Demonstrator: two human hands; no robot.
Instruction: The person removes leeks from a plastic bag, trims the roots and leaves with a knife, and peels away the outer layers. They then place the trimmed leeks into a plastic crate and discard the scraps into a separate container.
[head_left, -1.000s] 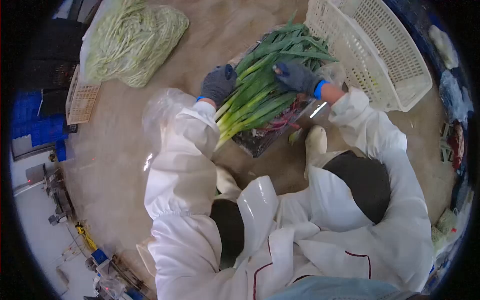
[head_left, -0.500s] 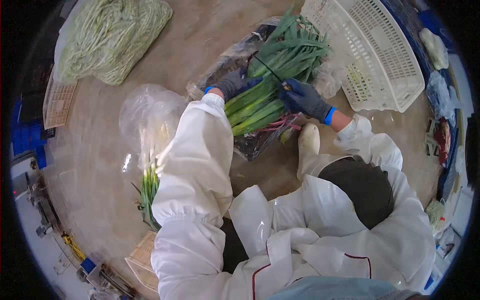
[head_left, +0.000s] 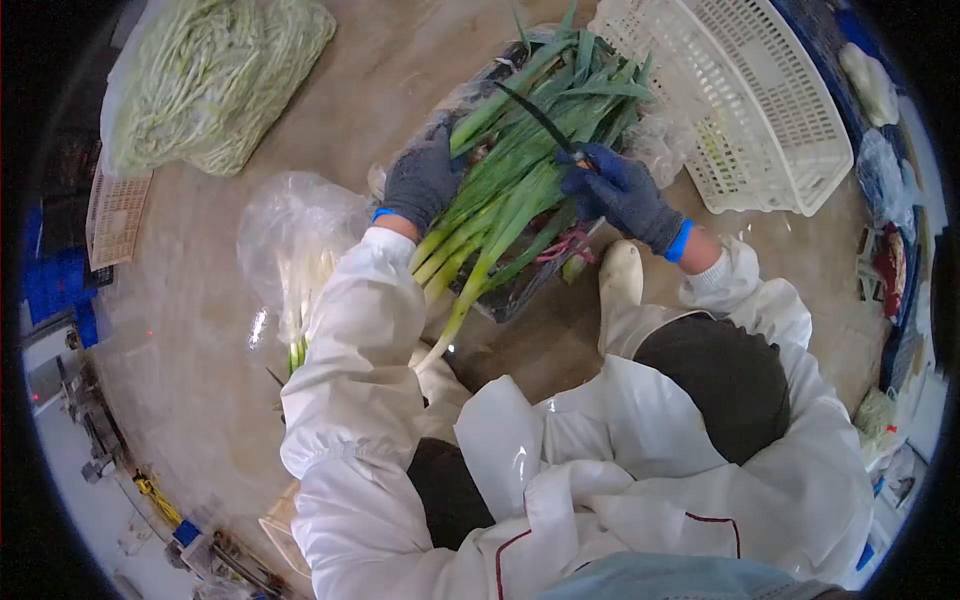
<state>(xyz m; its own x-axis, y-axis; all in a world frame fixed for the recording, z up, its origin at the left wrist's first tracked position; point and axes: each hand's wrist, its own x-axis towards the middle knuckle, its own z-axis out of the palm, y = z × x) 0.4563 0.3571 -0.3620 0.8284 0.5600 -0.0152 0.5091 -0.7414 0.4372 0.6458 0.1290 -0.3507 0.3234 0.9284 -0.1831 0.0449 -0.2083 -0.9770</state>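
Observation:
A large bundle of green onions (head_left: 510,195) lies on a dark plastic sheet (head_left: 515,295), leaves toward the top and a few stalks reaching down-left. At its left edge my left hand (head_left: 422,183), in a dark glove, has its fingers closed around some of the onions; the fingertips are partly hidden by leaves. My right hand (head_left: 630,200), gloved too, grips a knife (head_left: 537,112) with a thin dark blade that points up-left over the leaves. One onion's pale end (head_left: 432,355) hangs near my left boot.
A white crate (head_left: 765,130) stands at the upper right beside crumpled clear plastic (head_left: 660,145). Clear bagged onions (head_left: 305,260) lie left of my left arm. A big bag of pale green vegetables (head_left: 215,85) sits upper left. My right boot (head_left: 621,280) is near the sheet.
My left hand has moved left, and onion stalks have shifted down-left, with a pale end now showing. The knife in my right hand has moved slightly up and away from the left hand.

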